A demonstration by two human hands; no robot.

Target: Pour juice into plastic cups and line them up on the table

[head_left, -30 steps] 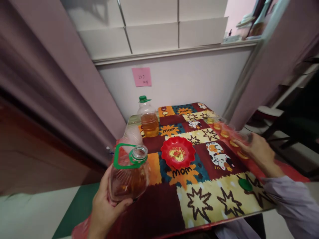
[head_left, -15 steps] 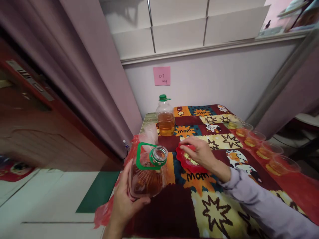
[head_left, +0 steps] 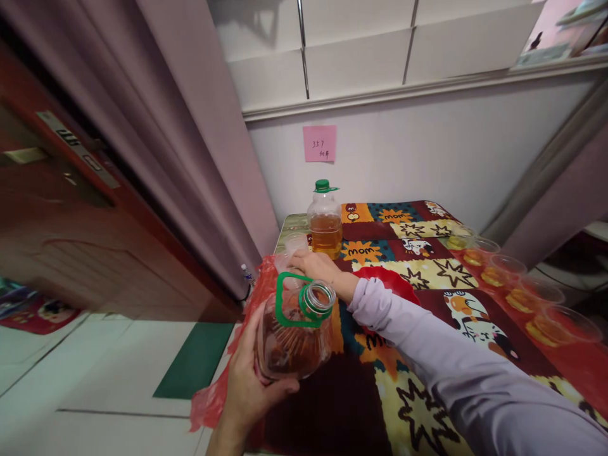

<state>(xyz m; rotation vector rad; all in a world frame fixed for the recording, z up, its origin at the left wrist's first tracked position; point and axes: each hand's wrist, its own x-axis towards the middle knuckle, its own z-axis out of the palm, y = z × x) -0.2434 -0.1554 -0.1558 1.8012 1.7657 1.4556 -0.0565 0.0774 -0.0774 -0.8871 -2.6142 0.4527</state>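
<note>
My left hand (head_left: pixel 249 386) is wrapped round the side of a clear plastic jug (head_left: pixel 292 351) with a green handle and an uncapped mouth. Amber liquid shows inside it. Beyond the jug, my right hand (head_left: pixel 320 269) has its fingers closed on the clear plastic cups (head_left: pixel 295 242) at the table's left side; the fingertips are partly hidden. My right forearm crosses over a red scalloped dish (head_left: pixel 396 286), covering much of it.
A second jug (head_left: pixel 325 231) with a green cap, part full of amber liquid, stands near the wall. Several clear cups (head_left: pixel 503 269) holding yellow liquid line the right edge. Patterned mats (head_left: pixel 332 405) and red plastic sheeting (head_left: pixel 213 396) cover the table.
My right hand has left the red dish and moved left to the clear cups. My left hand still holds the jug. The view has shifted slightly left.
</note>
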